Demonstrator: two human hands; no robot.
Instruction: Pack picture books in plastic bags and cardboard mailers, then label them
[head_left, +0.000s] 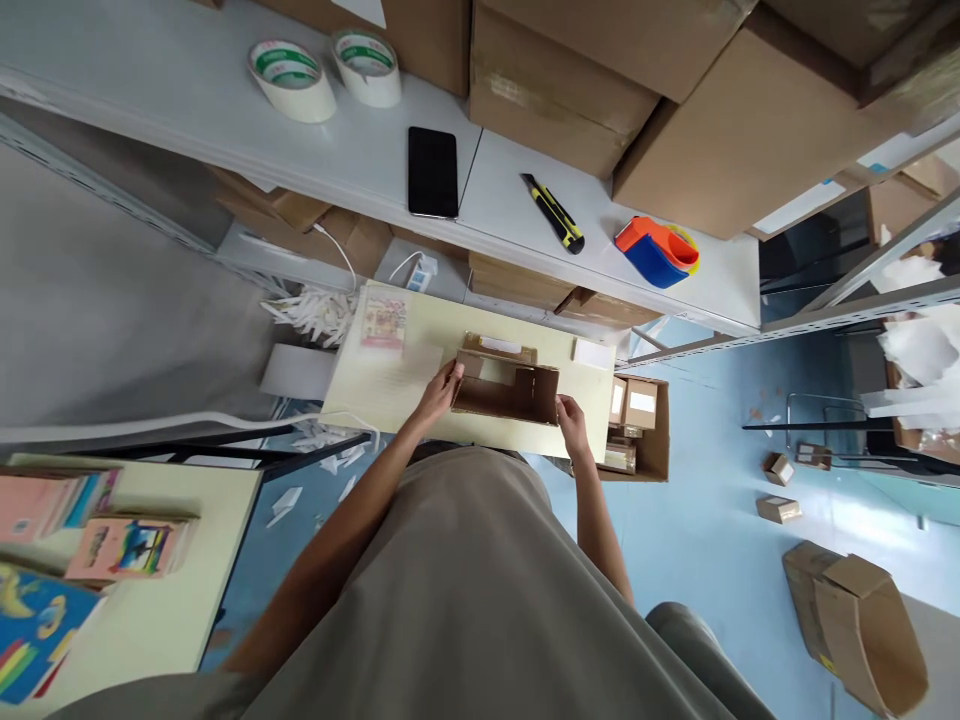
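Observation:
A small brown cardboard box rests at the near edge of the pale yellow table, its opening turned toward me. My left hand is closed on the box's left end, thumb near the upper corner. At the opposite end, my right hand pinches the right edge of the box. Just behind it lies another small carton with a white label. A printed pink-and-yellow booklet lies on the table's left part, and a white slip is at the far right corner.
Above the table, a grey shelf bears tape rolls, a black phone, a utility knife, a tape dispenser and large cartons. A carton of small boxes stands right. Books lie left.

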